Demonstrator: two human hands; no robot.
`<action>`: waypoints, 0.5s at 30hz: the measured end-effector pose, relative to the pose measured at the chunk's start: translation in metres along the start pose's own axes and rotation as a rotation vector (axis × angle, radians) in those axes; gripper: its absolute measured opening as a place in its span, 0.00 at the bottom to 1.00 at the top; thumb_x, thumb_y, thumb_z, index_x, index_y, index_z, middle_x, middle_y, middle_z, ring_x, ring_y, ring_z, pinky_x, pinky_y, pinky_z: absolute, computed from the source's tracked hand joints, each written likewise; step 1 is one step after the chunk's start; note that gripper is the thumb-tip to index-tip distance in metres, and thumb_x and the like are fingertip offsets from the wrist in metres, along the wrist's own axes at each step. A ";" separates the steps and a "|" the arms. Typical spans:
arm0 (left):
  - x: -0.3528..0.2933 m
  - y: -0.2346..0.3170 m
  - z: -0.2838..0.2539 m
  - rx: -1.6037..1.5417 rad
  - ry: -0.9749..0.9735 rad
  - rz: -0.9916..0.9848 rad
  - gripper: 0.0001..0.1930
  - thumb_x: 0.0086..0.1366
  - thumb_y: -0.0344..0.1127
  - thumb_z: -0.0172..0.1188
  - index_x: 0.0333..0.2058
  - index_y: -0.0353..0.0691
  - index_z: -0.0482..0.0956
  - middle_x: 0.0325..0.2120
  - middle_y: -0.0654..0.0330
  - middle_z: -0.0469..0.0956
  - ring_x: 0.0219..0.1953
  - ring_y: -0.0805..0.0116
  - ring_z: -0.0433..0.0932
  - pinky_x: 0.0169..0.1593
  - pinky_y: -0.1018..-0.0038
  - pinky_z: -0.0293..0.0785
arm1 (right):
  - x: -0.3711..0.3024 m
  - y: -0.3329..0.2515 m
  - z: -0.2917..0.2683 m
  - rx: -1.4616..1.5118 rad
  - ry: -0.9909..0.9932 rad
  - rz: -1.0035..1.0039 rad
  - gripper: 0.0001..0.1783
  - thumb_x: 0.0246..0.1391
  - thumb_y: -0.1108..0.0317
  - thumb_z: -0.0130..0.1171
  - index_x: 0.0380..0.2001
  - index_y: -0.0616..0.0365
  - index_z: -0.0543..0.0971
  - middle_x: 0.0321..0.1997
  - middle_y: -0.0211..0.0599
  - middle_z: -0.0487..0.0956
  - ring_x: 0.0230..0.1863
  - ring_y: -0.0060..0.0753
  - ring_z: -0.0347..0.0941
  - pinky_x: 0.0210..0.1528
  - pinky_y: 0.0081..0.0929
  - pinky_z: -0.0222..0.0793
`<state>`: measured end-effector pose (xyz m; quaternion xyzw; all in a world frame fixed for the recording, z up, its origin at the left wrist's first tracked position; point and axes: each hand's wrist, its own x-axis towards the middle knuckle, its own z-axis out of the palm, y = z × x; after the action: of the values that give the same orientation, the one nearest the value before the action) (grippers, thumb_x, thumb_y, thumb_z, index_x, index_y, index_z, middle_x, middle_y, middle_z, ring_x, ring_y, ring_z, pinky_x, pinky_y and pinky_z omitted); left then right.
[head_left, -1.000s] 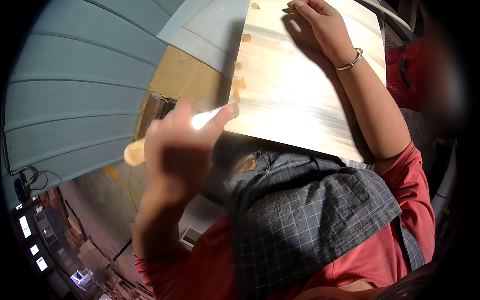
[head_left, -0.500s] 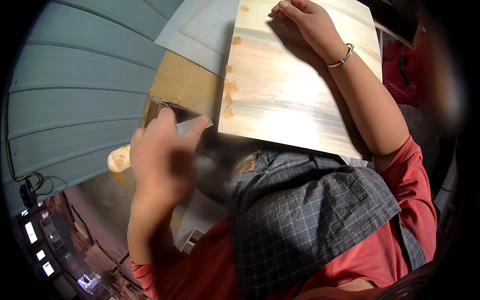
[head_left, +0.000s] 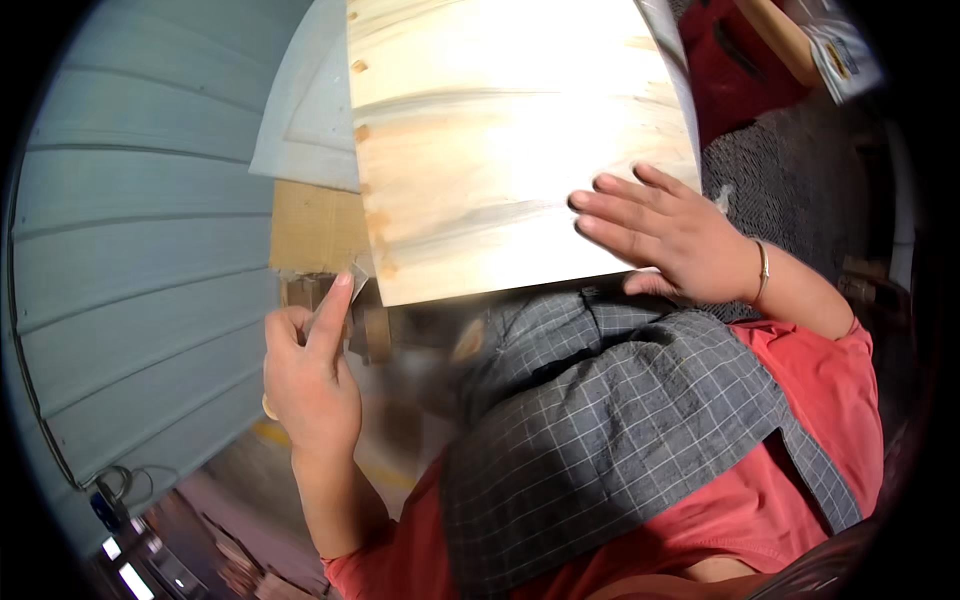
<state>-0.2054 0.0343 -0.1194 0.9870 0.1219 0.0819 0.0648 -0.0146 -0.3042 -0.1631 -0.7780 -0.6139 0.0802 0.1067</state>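
Wooden panel (head_left: pixel 480 180): flat, pale, streaked grain, brown patches (head_left: pixel 378 222); before checked cloth apron (head_left: pixel 620 430).
Left hand (head_left: pixel 315 375): closed around thin-bladed scraper (head_left: pixel 358 283).
Right hand (head_left: pixel 690 240): spread wide, gripping nothing, at panel's near right corner.

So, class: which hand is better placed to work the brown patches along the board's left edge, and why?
Probably the left hand: it holds a flat-bladed tool beside the board, close to the nearest brown patches. The right hand is spread over the board's right part, away from them.
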 end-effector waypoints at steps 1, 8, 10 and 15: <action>0.004 0.006 0.000 0.010 -0.019 -0.021 0.34 0.53 0.16 0.56 0.54 0.63 0.82 0.29 0.61 0.65 0.31 0.62 0.70 0.34 0.69 0.70 | -0.022 -0.006 0.003 0.028 -0.004 0.048 0.37 0.59 0.52 0.58 0.69 0.50 0.63 0.76 0.34 0.60 0.76 0.39 0.52 0.75 0.47 0.46; 0.030 0.034 0.023 -0.143 -0.023 0.197 0.37 0.51 0.14 0.56 0.55 0.62 0.81 0.29 0.60 0.64 0.30 0.63 0.67 0.34 0.73 0.68 | -0.130 -0.032 0.076 0.193 0.632 0.940 0.27 0.53 0.69 0.64 0.58 0.56 0.75 0.65 0.41 0.73 0.63 0.48 0.71 0.65 0.40 0.64; 0.038 0.046 0.026 -0.187 -0.073 0.220 0.36 0.52 0.13 0.56 0.56 0.58 0.81 0.30 0.60 0.64 0.30 0.65 0.67 0.35 0.74 0.68 | -0.144 -0.018 0.119 0.073 0.603 1.169 0.31 0.52 0.67 0.65 0.60 0.57 0.71 0.66 0.43 0.71 0.64 0.50 0.69 0.66 0.40 0.63; 0.055 0.058 0.026 -0.170 -0.080 0.333 0.39 0.48 0.12 0.56 0.56 0.61 0.81 0.30 0.60 0.65 0.30 0.65 0.69 0.32 0.73 0.70 | -0.091 -0.002 0.147 0.008 0.380 1.078 0.49 0.43 0.61 0.74 0.66 0.64 0.62 0.74 0.52 0.56 0.70 0.57 0.59 0.70 0.41 0.58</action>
<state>-0.1345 -0.0106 -0.1277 0.9870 -0.0532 0.0624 0.1382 -0.0755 -0.3826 -0.3047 -0.9815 -0.1002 -0.0155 0.1624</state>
